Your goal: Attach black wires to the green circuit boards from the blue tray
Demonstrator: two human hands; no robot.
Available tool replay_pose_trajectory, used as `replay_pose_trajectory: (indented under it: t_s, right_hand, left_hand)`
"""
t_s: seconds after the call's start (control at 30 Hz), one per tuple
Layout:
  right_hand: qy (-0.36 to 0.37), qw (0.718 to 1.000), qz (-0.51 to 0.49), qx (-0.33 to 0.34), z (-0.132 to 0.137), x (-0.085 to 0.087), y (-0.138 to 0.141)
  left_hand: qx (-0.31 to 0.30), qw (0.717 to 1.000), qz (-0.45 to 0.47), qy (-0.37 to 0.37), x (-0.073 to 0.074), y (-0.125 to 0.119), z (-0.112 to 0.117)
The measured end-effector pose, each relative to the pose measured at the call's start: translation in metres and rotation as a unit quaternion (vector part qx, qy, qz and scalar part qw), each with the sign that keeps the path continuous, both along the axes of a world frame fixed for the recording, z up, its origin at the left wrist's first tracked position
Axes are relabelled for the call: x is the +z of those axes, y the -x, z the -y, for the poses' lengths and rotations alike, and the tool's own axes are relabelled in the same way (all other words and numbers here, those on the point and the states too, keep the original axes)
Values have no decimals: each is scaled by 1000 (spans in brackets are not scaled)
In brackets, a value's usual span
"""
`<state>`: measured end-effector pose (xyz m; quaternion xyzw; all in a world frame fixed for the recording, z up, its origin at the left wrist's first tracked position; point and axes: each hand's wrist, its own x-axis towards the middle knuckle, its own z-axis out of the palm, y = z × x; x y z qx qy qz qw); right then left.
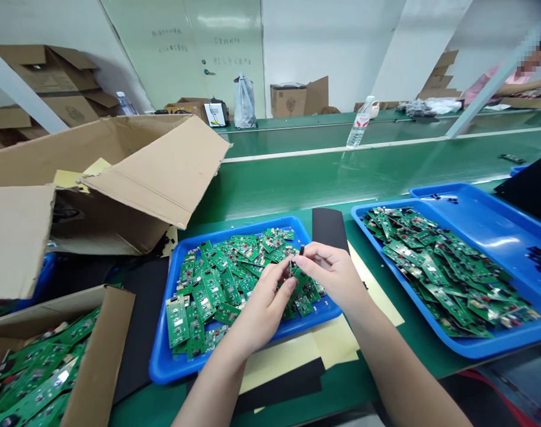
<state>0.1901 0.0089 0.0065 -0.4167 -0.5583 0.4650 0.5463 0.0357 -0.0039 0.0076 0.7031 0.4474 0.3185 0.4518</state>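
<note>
Over the middle blue tray [160, 347], my left hand [266, 302] pinches a small circuit board [291, 270] held nearly edge-on. Close against it, my right hand [331, 270] has its fingers closed around a small black piece [301, 249] at the board's upper end. The fingers cover most of both parts, so I cannot tell whether they are joined. Beneath my hands lies a loose heap of green circuit boards [228, 287] with red and black components.
A second blue tray [457, 350] of boards stands right, beside another blue tray [483, 222] with small black parts. Left are an open carton [163, 172] and a box [102, 350] of boards. A bottle [359, 123] stands on the ledge; a person [514, 77] sits far right.
</note>
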Motion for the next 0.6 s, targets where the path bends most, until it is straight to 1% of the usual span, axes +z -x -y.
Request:
replay_pose_trajectory:
  t_s: [0.1,0.2,0.3,0.37,0.43,0.5,0.57,0.6]
  right_hand:
    - [-8,1000,-14,18,1,3,1]
    - [-35,999,1,19,3,4,1]
    - [-61,998,15,28,7,4,0]
    - [-73,996,11,50,10,5,-2]
    - [-81,993,-7,89,12,8,-6]
    - [-89,986,-32,136,13,10,-9]
    - [-92,979,-58,172,12,11,-11]
    - [-89,978,-71,176,12,11,-11]
  left_hand:
    - [23,999,32,-6,0,0,-1]
    - [45,997,45,-37,-2,-1,-1]
    - [55,994,43,-87,-4,-1,-1]
    - [66,986,17,-154,-4,-1,-1]
    - [80,964,-21,-254,-3,1,-1]
    - [99,929,-54,-353,-2,3,-1]
    - [125,894,-71,-425,-2,4,-3]
    - [136,879,-75,-450,-3,4,-3]
